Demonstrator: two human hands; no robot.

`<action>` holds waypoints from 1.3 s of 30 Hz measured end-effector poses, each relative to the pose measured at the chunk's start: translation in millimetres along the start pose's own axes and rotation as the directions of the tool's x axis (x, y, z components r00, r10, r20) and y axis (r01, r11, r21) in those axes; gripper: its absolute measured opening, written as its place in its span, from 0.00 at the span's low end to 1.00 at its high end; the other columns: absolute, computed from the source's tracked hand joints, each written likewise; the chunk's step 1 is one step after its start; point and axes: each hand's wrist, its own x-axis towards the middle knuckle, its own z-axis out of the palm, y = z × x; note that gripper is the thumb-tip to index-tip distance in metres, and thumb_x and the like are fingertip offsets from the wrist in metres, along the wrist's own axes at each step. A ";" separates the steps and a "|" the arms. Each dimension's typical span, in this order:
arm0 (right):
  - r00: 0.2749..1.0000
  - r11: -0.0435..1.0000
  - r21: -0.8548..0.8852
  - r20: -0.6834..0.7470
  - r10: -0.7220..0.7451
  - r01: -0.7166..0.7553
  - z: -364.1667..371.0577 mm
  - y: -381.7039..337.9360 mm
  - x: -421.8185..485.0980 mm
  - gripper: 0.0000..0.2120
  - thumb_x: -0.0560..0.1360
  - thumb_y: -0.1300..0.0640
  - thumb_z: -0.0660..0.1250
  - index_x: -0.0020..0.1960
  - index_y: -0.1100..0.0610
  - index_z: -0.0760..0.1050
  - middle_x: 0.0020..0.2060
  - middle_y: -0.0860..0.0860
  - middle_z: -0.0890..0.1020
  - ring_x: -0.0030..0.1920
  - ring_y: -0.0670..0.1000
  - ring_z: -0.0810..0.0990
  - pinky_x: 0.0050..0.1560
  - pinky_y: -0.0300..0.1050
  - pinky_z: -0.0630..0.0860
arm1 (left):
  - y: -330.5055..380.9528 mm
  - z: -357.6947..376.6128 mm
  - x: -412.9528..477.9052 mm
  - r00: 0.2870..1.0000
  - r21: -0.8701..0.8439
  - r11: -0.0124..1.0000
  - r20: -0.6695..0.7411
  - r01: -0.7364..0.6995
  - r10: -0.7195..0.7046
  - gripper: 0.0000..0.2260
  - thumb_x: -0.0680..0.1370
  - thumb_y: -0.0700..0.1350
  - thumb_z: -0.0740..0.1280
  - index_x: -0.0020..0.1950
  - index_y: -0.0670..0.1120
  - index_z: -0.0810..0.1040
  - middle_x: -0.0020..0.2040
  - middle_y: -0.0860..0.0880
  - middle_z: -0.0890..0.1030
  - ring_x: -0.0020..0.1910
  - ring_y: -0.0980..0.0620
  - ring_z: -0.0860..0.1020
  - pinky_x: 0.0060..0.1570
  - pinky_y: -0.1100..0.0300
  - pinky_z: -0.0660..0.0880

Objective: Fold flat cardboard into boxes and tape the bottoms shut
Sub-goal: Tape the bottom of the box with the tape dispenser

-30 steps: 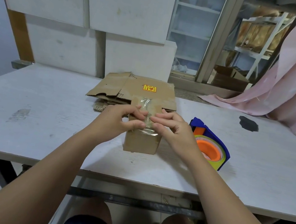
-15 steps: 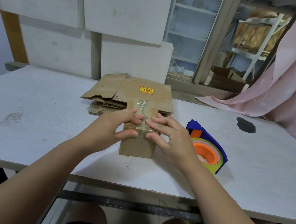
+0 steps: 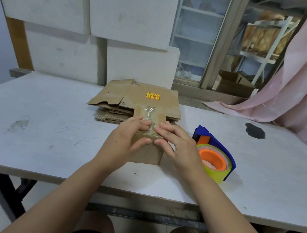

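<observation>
A small brown cardboard box [image 3: 147, 154] stands on the white table [image 3: 46, 129] in front of me, with a strip of clear tape [image 3: 149, 111] running across its top. My left hand [image 3: 124, 142] lies on the box's left half, fingers flat on the taped top and thumb against the front face. My right hand [image 3: 180, 146] mirrors it on the right half, its fingertips pressing the tape near the front edge. Behind the box lies a stack of flat cardboard [image 3: 135, 97] with a yellow and red label.
A blue tape dispenser [image 3: 214, 156] with an orange core and yellow-green roll sits just right of my right hand. A black stain [image 3: 255, 130] marks the table's far right. A pink curtain [image 3: 303, 89] hangs at the right; white boards lean behind the table.
Both hands stay on the box top, pressing the tape, with only small finger shifts. The box has not moved; my view has shifted slightly.
</observation>
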 end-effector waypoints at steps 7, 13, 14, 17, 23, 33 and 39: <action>0.989 0.998 -0.016 0.133 0.062 -0.061 -3.4 -3.4 -14.4 0.25 0.76 0.53 0.68 0.72 0.50 0.68 0.70 0.39 0.66 0.68 0.34 0.62 0.66 0.23 0.54 | -5.0 -14.5 1.1 0.982 -0.101 0.992 0.177 0.080 -0.062 0.13 0.74 0.46 0.71 0.57 0.54 0.74 0.61 0.68 0.71 0.67 0.75 0.59 0.66 0.71 0.60; 0.993 0.990 0.098 0.069 0.098 -0.105 -8.3 -4.8 -6.4 0.15 0.80 0.60 0.63 0.65 0.52 0.76 0.64 0.39 0.72 0.62 0.27 0.65 0.63 0.22 0.59 | -3.4 -17.9 6.2 0.974 -0.192 0.971 0.200 0.144 -0.105 0.11 0.77 0.42 0.67 0.50 0.59 0.75 0.58 0.66 0.75 0.65 0.75 0.62 0.66 0.61 0.65; 0.994 0.993 0.074 0.065 0.091 -0.096 -8.9 -5.2 -6.4 0.15 0.79 0.60 0.63 0.65 0.52 0.77 0.63 0.39 0.73 0.63 0.28 0.65 0.62 0.22 0.58 | -3.5 -18.9 7.2 0.970 -0.200 0.967 0.218 0.154 -0.110 0.11 0.77 0.41 0.67 0.50 0.58 0.75 0.58 0.65 0.75 0.65 0.76 0.62 0.65 0.65 0.65; 0.996 0.996 0.050 0.057 0.076 -0.079 -9.2 -7.2 -6.5 0.15 0.79 0.62 0.63 0.64 0.53 0.77 0.63 0.40 0.73 0.64 0.32 0.65 0.63 0.21 0.57 | -4.1 -30.1 11.2 0.935 -0.236 0.948 0.331 0.214 -0.129 0.11 0.78 0.38 0.65 0.54 0.53 0.77 0.61 0.64 0.75 0.65 0.78 0.59 0.60 0.77 0.63; 0.988 0.986 0.086 0.074 0.138 -0.144 -10.1 -14.1 -7.9 0.16 0.80 0.63 0.60 0.65 0.52 0.76 0.63 0.39 0.72 0.63 0.30 0.63 0.62 0.20 0.56 | -3.5 -47.7 16.5 0.870 -0.148 0.964 0.477 0.222 -0.127 0.19 0.80 0.34 0.60 0.61 0.58 0.74 0.64 0.70 0.69 0.65 0.80 0.55 0.60 0.82 0.55; 0.945 0.947 0.115 -0.098 0.312 -0.301 7.0 -51.4 -15.5 0.20 0.77 0.66 0.57 0.63 0.51 0.77 0.69 0.49 0.70 0.70 0.45 0.64 0.71 0.37 0.58 | 26.4 -27.6 -8.7 0.971 0.022 0.990 0.195 0.136 -0.138 0.22 0.72 0.56 0.55 0.63 0.55 0.77 0.58 0.72 0.70 0.63 0.64 0.65 0.65 0.57 0.59; 0.971 0.961 -0.201 -0.183 0.152 -0.189 17.1 -55.2 -30.9 0.25 0.70 0.37 0.60 0.59 0.50 0.78 0.59 0.51 0.74 0.61 0.51 0.67 0.61 0.45 0.65 | 36.7 -20.6 -14.4 0.990 -0.018 0.991 -0.036 0.136 -0.136 0.14 0.79 0.39 0.57 0.58 0.47 0.79 0.60 0.58 0.75 0.57 0.65 0.70 0.59 0.67 0.66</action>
